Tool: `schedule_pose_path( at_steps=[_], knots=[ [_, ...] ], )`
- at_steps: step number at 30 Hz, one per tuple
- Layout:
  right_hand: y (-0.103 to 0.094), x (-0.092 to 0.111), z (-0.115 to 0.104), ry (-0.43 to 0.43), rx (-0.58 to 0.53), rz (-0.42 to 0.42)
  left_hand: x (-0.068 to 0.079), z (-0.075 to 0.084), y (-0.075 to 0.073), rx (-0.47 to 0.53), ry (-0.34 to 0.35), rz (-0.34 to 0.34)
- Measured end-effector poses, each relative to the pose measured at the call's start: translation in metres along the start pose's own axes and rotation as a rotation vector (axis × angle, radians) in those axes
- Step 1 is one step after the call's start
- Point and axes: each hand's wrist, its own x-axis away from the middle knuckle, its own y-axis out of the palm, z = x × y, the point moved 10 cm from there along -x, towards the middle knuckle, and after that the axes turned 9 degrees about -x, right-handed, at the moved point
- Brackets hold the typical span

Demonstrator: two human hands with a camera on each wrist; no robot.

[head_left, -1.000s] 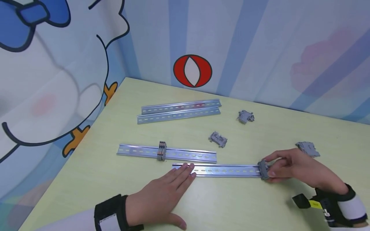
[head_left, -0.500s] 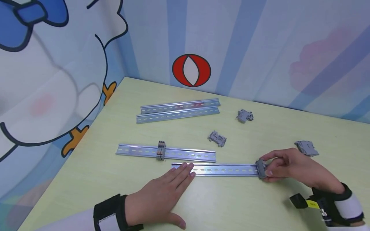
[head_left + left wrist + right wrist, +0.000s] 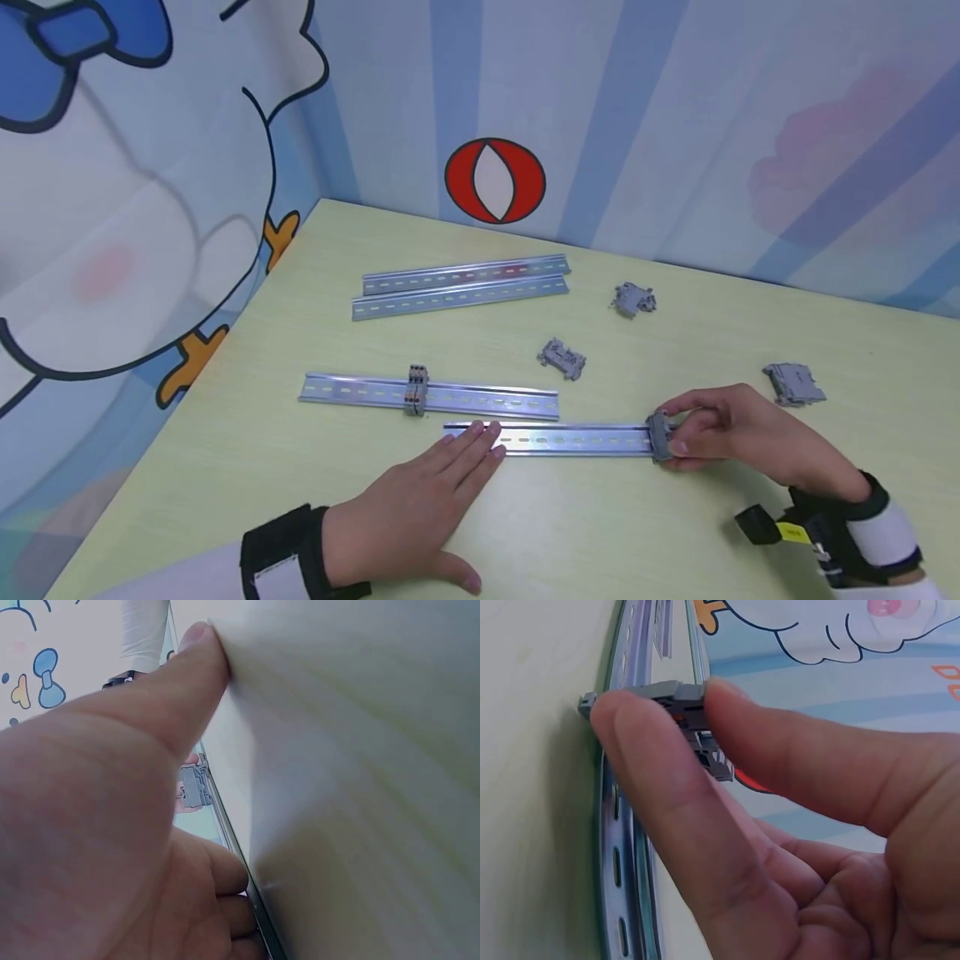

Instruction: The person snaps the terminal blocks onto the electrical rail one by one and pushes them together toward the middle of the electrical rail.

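left hand [image 3: 408, 512]: laid flat, fingers straight and side by side, fingertips on the 9 o'clock end of the near rail [image 3: 577, 439]; thumb spread toward 5 o'clock
right hand [image 3: 738, 437]: well apart from the left, thumb and fingers clamped on the held block [image 3: 659, 436]
held block: grey, set across the near rail close to its 3 o'clock end; cannot tell whether it is fastened there
near rail: silvery, slotted, lying along the 9-to-3 o'clock line, its 3 o'clock end partly hidden by the right hand
wristbands: black, the left one [image 3: 273, 533] over a pale sleeve [image 3: 180, 575], the right one [image 3: 828, 533] with a yellow strip
second rail [image 3: 495, 402]: just beside the near rail, at its 10 o'clock
small stack [image 3: 416, 390]: grey blocks upright across the second rail, a little to the 9 o'clock side of its middle
loose blocks, from the held block: one [image 3: 562, 358] at 10 o'clock, one [image 3: 633, 299] at 12, one [image 3: 795, 384] at 2, all lying on their sides
back rails: two, side by side at 11 o'clock, the farther [image 3: 435, 280] and the nearer [image 3: 461, 298]
tabletop [image 3: 600, 533]: pale yellow, under all of these
wall [image 3: 645, 125]: at 12 o'clock, blue stripes, a red-and-white oval [image 3: 495, 181]
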Motion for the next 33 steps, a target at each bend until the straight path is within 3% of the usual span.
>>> schedule_pose_path(
  at_steps=[12,22,33],
  knots=[
    [0.01,-0.01,-0.001,0.023,0.017,0.04,0.0,0.0,0.0,-0.019,-0.002,0.01],
    [0.02,-0.013,-0.006,-0.038,0.035,0.032,0.001,0.001,0.001,-0.017,-0.003,0.013],
    [0.026,-0.016,-0.01,-0.05,0.026,0.041,0.0,0.001,0.001,-0.031,-0.002,0.019]
  ],
)
